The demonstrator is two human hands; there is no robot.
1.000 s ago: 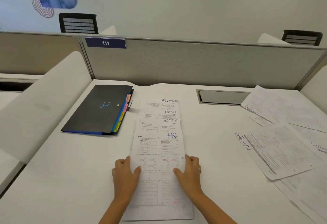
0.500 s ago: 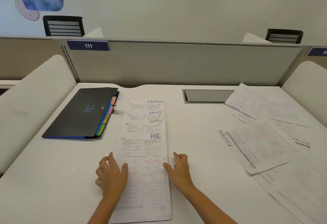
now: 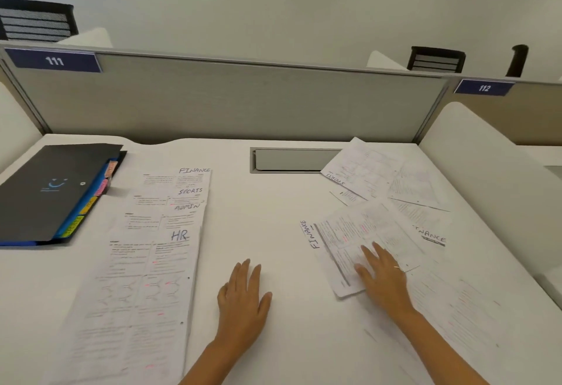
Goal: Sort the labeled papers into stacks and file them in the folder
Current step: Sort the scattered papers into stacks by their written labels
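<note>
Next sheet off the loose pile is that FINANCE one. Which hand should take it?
Right. The right hand already lies flat on the FINANCE sheet in the loose pile. The left hand rests on bare desk, between that pile and the sorted column.

Plenty of bare desk (image 3: 267,226) open down the middle for my hands. Left side's taken up by the fanned sheets (image 3: 152,263) and folder (image 3: 51,193), right side by loose papers (image 3: 395,202).
</note>
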